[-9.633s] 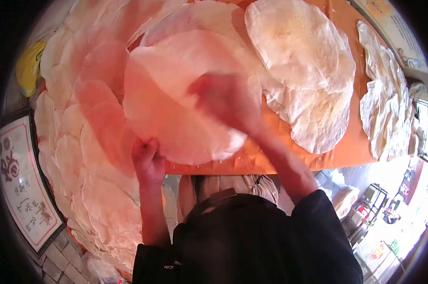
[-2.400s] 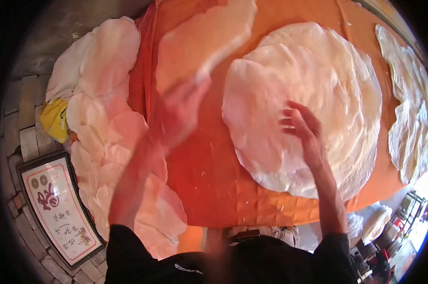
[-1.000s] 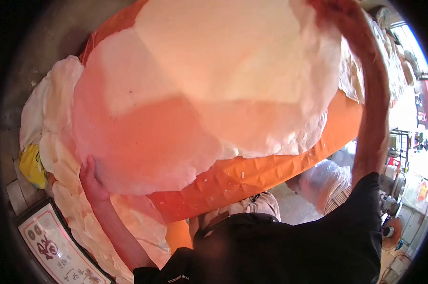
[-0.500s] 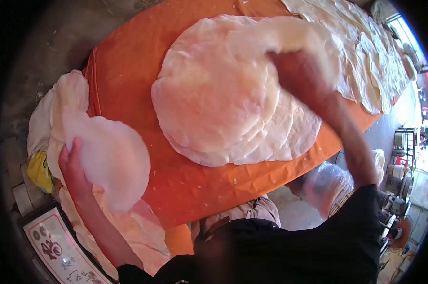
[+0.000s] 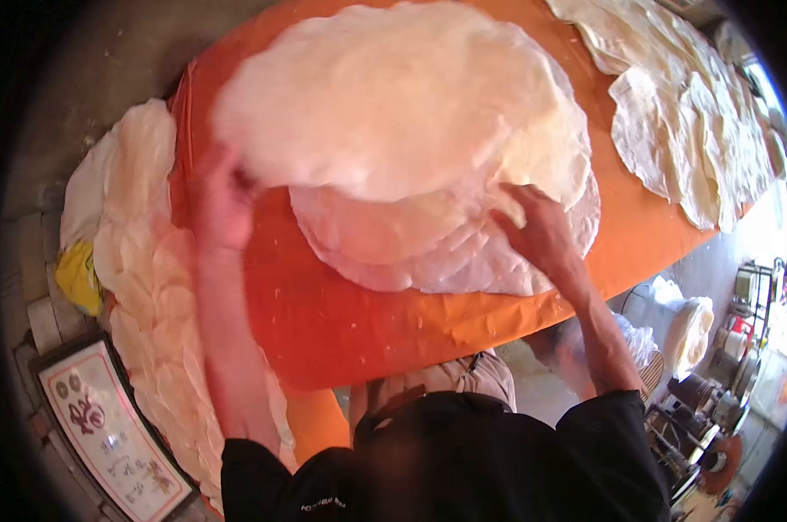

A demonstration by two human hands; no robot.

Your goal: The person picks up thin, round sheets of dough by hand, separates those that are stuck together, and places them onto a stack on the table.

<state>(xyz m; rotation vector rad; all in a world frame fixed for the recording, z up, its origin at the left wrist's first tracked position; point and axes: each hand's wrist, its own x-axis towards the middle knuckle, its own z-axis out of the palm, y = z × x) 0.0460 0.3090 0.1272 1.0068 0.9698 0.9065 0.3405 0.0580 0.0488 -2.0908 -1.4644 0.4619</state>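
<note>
A wide, pale, thin flatbread (image 5: pixel 385 104) is partly raised over a stack of similar rounds (image 5: pixel 411 252) on the orange-covered table. At its left edge is my left hand (image 5: pixel 225 204), closed on the rim, its fingers smeared by motion. My right hand (image 5: pixel 541 230) bends over the right part of the stack, its thumb and fingers pinched together on a flatbread edge. Exactly which layer they grip is partly hidden. The raised sheet's left side looks blurred, and its front edge hangs above the lower rounds.
More flatbreads (image 5: pixel 150 304) drape over a surface on the left, beside a yellow bag (image 5: pixel 78 278) and a framed sign (image 5: pixel 115 435). Others overlap along the table's far right (image 5: pixel 672 130). Clear plastic bags (image 5: pixel 646 331) and machinery (image 5: pixel 698 426) stand at the right.
My left hand has moved up and right from the left-hand pile, and its flatbread is now over the stack. My right hand has drawn back toward me. The view has shifted slightly.
</note>
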